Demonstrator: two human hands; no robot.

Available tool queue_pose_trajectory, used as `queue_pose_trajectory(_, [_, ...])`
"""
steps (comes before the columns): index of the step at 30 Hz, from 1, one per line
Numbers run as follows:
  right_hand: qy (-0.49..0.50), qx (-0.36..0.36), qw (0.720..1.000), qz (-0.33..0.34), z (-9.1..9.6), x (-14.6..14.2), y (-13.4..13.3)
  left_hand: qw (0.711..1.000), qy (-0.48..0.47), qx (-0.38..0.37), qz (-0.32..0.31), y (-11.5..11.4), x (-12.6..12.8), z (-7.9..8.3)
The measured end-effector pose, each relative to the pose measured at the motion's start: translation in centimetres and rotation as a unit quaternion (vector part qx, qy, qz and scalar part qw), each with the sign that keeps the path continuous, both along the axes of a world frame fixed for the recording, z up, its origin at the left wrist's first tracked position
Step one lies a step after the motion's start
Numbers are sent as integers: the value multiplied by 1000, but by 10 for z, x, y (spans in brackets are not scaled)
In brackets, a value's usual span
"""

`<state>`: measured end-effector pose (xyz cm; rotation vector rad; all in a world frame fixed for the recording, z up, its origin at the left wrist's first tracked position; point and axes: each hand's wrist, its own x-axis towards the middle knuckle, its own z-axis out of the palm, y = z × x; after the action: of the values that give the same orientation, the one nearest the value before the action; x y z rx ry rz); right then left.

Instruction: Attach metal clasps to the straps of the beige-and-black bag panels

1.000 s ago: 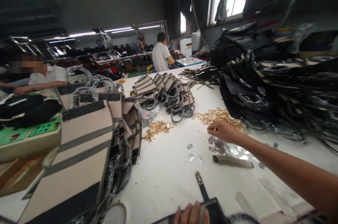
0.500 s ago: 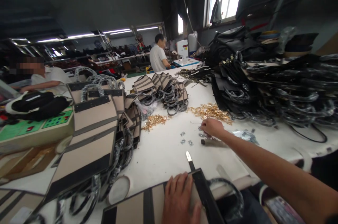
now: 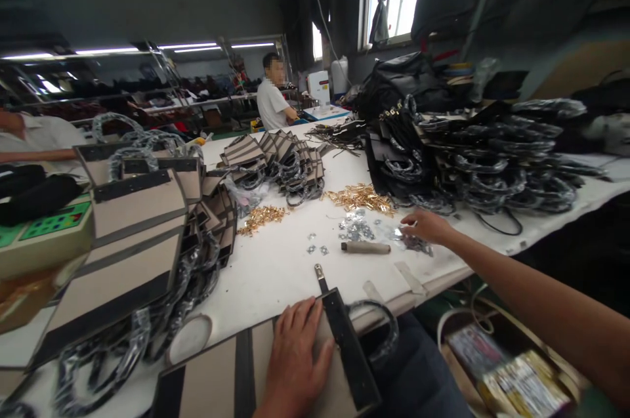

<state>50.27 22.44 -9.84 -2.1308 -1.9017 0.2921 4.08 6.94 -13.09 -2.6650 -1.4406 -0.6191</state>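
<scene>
– While your left hand lies flat, fingers spread, on the beige bag panel at the near edge of the table, your thumb rests close beside the panel's black strap.
– Yes, and a tape roll lies on the table just left of that panel.
– Further out, your right hand stretches across to the clear packets of small silver parts. Your fingers are drawn together right over the heap.
– Whether you pinch a packet, I cannot tell. A grey cylindrical handle lies just left of that hand.
– Beyond the handle you have loose silver fittings, and past them gold fittings in two heaps.
– On your left rises a stack of beige panels with wrapped handles, and on your right a pile of black bags.
– Between them, further back, more beige bags lie fanned out.
– At the far end of the table, a person in a white shirt is at work.
</scene>
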Motion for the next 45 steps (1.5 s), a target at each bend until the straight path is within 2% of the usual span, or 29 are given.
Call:
queue_pose_trajectory(3, [9,0,1000,6,-11,10,-12,1000,3,-8,-1,0,1,3])
queue_pose_trajectory(7, [12,1,1000,15,-25,6,-18,998,3,-70,3,-4,6,13])
queue_pose_trajectory(11, [4,-2,1000,18,-28,6,-19,993,-9,-119,12,-7,13,21])
queue_pose_trajectory(15, [0,6,1000,8,-21,6,-22,991,-22,-134,15,-10,14,24])
queue_pose_trajectory(19, [9,35,999,-16,-8,-7,-37,990,-36,-135,13,-13,14,24])
queue_pose_trajectory(23, [33,100,994,30,-2,-32,-55,989,-47,-139,9,-14,14,24])
queue_pose_trajectory(25, [22,124,992,29,-4,-41,-60,989,-49,-140,10,-15,14,24])
queue_pose_trajectory(29, [19,99,994,-42,-9,-44,-57,989,-55,-137,15,-17,12,24])
queue_pose_trajectory(32, [42,116,992,-41,-5,-44,-52,989,-57,-134,15,-18,11,23])
queue_pose_trajectory(35, [78,118,989,-41,9,-62,-54,989,-58,-133,16,-18,11,22])
queue_pose_trajectory(37, [126,82,989,-7,20,-89,-62,989,-60,-136,15,-18,10,22])
queue_pose_trajectory(39, [180,22,981,74,30,-126,-75,988,-63,-140,15,-18,10,23])
queue_pose_trajectory(42, [247,-77,941,218,35,-184,-94,987,-69,-143,15,-18,10,24])
queue_pose_trajectory(45, [250,-142,910,299,30,-223,-102,986,-75,-145,14,-18,9,25])
